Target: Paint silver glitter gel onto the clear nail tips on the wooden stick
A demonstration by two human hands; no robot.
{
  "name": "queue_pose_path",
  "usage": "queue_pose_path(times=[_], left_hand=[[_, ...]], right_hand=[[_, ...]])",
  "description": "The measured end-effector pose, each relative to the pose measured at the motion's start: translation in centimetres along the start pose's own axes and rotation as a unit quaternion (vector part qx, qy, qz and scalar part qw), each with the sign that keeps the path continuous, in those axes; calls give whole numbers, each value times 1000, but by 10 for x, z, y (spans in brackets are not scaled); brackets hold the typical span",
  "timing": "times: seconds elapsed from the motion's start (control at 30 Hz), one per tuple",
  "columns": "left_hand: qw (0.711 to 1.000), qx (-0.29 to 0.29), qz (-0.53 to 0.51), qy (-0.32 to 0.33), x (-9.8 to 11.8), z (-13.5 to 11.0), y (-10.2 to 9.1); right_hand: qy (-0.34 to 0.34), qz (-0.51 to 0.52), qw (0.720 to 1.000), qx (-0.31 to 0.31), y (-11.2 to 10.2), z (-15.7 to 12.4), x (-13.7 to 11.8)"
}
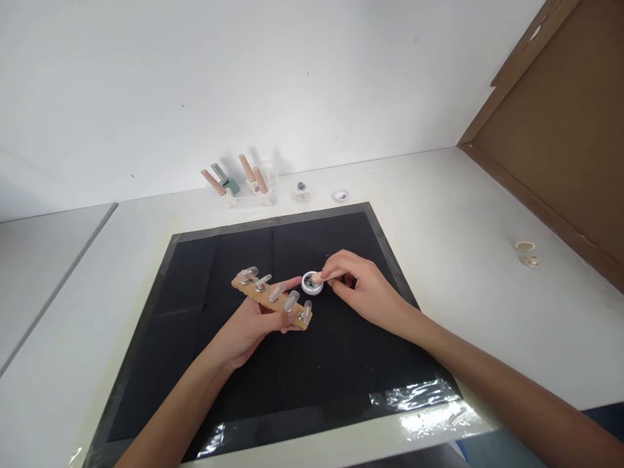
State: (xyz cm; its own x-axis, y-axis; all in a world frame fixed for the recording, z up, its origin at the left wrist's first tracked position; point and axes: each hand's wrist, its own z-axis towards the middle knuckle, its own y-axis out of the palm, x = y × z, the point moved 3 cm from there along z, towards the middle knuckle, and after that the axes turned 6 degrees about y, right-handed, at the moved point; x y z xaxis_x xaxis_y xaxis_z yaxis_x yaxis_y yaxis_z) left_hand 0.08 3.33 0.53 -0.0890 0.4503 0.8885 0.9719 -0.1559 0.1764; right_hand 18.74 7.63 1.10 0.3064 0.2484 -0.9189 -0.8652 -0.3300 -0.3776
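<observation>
A person's left hand [251, 326] is clamped on a tan strip [267, 301] that carries a row of five clear nail tips [291, 300], thumb across the near end and index finger reaching toward a small, round white pot [312, 292]. The right hand [364, 285] pinches a pinkish stick [325, 277] between thumb and fingers, its tip at the mouth of the pot, which shows dark and silvery contents. Whether the left index finger touches the pot's rim cannot be told.

The strip slants over a black mat [316, 370], left of the pot and around the middle of the tabletop [453, 227]; shiny clear film covers part of the mat's border toward the tabletop's near edge.

Beyond the mat, close to the tabletop's far edge, four bottles [266, 197] with long caps stand in a cluster, three caps tan and one grey. To their right are a small white container [302, 195] with a dark top and a shallow white lid [340, 195] with a dark smudge. Two small, pale round pieces [525, 246] lie near the tabletop's right edge, beside a brown panel [560, 143]. A white wall [292, 78] rises behind.
</observation>
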Motion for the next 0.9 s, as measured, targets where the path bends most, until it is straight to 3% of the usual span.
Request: queue_pose_path(times=[0.7, 0.9], left_hand=[[1000, 4, 5, -3, 1, -1, 0], [999, 25, 20, 2, 6, -4, -4]], right_hand=[[-25, -1, 1000, 8, -3, 9, 3], [23, 109, 994, -8, -19, 6, -1]])
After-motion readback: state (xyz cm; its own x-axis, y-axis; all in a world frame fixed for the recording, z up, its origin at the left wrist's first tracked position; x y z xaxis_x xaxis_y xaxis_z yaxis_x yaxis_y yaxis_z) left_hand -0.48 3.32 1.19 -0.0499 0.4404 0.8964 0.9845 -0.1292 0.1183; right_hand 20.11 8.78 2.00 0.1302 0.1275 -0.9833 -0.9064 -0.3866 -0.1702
